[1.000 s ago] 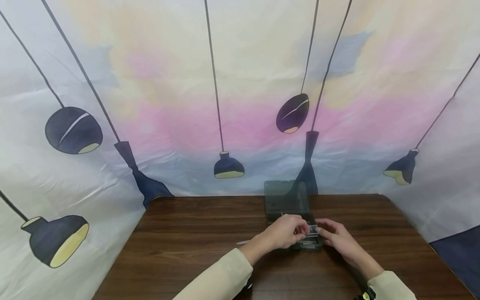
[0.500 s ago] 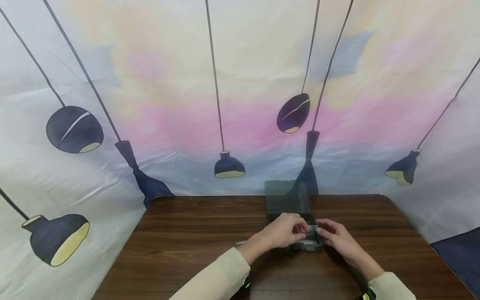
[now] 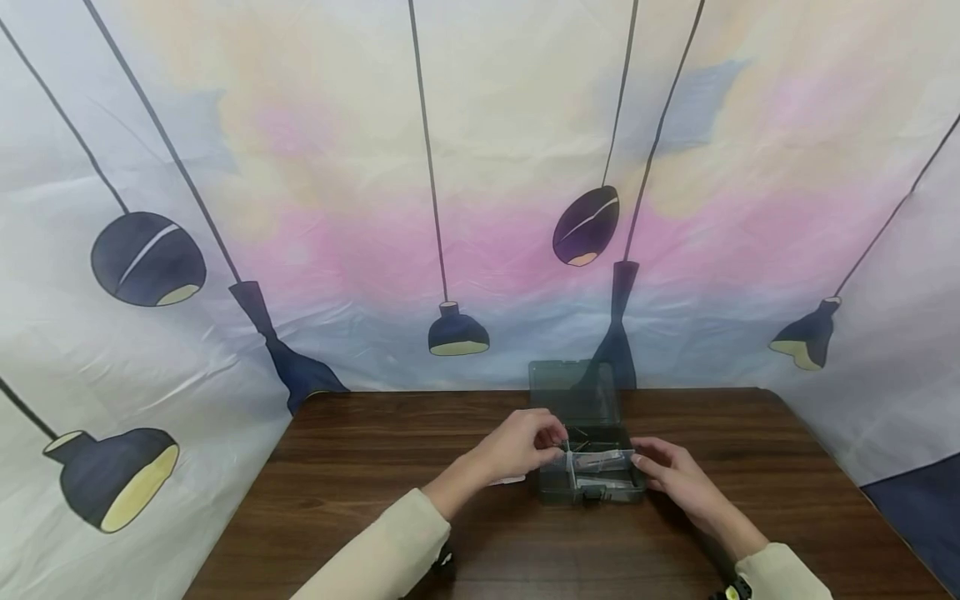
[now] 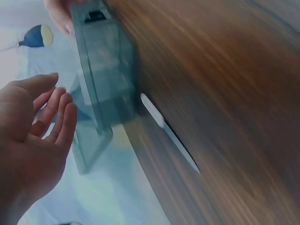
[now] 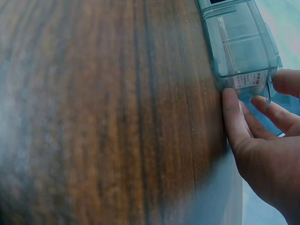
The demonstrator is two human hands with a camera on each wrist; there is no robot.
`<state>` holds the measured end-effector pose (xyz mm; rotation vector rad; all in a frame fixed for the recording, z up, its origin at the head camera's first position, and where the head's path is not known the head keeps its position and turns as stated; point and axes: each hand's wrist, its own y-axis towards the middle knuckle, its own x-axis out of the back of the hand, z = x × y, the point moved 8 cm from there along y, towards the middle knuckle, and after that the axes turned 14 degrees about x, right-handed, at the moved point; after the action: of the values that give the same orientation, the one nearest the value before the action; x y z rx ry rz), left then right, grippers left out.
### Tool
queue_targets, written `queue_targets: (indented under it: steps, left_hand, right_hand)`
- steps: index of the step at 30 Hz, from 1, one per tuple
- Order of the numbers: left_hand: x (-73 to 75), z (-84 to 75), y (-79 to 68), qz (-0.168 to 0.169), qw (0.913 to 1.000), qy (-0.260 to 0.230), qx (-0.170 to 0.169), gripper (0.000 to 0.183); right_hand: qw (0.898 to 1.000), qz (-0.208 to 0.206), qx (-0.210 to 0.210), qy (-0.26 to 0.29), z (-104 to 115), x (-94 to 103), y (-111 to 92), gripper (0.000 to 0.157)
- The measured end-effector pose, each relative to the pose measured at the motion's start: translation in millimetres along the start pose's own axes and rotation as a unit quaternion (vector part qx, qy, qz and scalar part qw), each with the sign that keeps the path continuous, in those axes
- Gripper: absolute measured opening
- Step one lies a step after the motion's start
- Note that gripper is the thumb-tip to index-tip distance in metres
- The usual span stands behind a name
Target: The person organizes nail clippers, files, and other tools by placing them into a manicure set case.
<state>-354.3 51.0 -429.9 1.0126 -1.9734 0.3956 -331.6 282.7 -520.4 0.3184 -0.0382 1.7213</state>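
A translucent grey-green plastic box (image 3: 555,490) stands on the table with its lid (image 3: 573,392) raised. Inside are clear packets (image 3: 600,460) and some thin dark pieces, with a pale upright divider (image 3: 572,471) left of the packets. My left hand (image 3: 517,442) hovers at the box's left side, fingers loosely bent and nothing visible between thumb and fingertips. In the right wrist view, my right hand (image 5: 267,145) holds the box's right side, thumb at the rim and fingers against the outer wall. A printed label (image 5: 248,79) shows through that wall.
A slim tool with a white handle and grey blade (image 4: 180,147) lies on the wooden table (image 3: 360,467) left of the box. Behind the table hangs a cloth (image 3: 375,208) printed with lamps. The lid stands close to this cloth.
My left hand has moved left from over the box's middle to its left side, uncovering the packets and divider. My right hand stays at the right wall.
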Motion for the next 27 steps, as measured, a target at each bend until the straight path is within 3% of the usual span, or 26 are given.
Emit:
queue_targets:
  steps: [8,18,23,27]
  left_hand:
    - [9.8,30.8,-14.8,-0.006,0.9995,0.010,0.030,0.016]
    - [0.7,67.6,-28.9,0.030,0.9938,0.051,0.094,0.013]
    - [-5.1,76.7,-37.4,0.054,0.9909,0.054,0.112,0.011]
    - [-6.4,77.5,-40.0,0.044,0.9916,0.056,0.108,0.010]
  right_hand:
    - [1.000,0.000,-0.003,0.000,-2,0.7,0,0.056]
    - [1.000,-0.003,-0.003,0.006,-2,1.0,1,0.054]
    - [1.000,-0.003,-0.006,0.005,-3,1.3,1,0.054]
    - [1.000,-0.002,-0.004,0.004,-2,1.3,1,0.054]
